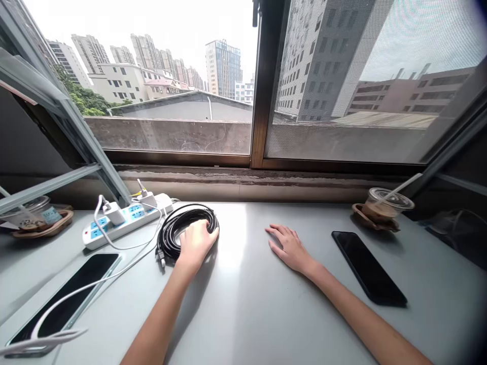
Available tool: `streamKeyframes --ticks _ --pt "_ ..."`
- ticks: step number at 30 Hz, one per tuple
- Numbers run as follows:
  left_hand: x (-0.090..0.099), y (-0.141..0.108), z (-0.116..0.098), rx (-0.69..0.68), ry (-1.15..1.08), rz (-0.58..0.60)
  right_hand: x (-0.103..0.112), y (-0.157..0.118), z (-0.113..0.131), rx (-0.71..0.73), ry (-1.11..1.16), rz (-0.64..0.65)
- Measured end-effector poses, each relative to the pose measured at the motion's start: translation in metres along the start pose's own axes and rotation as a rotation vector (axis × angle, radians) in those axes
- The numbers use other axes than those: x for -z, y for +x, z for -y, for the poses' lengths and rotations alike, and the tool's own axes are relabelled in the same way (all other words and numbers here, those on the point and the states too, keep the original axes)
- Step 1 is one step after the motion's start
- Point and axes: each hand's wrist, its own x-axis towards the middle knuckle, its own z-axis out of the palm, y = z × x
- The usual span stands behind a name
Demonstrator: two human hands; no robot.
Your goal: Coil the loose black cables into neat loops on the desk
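Note:
A coil of black network cable lies on the grey table, with a clear plug sticking out at its near left side. My left hand is closed over the right part of the coil, its fingers curled down among the loops and partly hidden. Flat on the tabletop to the right rests my right hand, fingers stretched and slightly apart, holding nothing. A black phone lies to the right of that hand, apart from it.
Behind the coil on the left stands a white power strip with two chargers and white cables. One cable crosses another phone. Drink cups in cardboard holders stand at both sides. Metal frame bars and a window border the table.

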Motion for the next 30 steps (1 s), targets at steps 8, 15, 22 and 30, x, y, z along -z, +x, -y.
streamKeyframes --ticks 8,15,22,30 --pt "-0.002 0.008 0.004 0.022 -0.191 -0.082 -0.002 0.0 -0.002 0.008 0.0 -0.008" --pt "0.006 0.011 0.003 0.121 -0.429 -0.173 -0.002 0.0 -0.003 0.003 0.012 -0.01" --pt "0.01 -0.003 -0.006 0.048 -0.607 -0.49 -0.001 0.0 -0.002 0.006 0.015 -0.011" --pt "0.008 -0.012 -0.015 -0.16 -0.631 -0.668 0.0 -0.002 -0.002 0.008 0.032 -0.014"
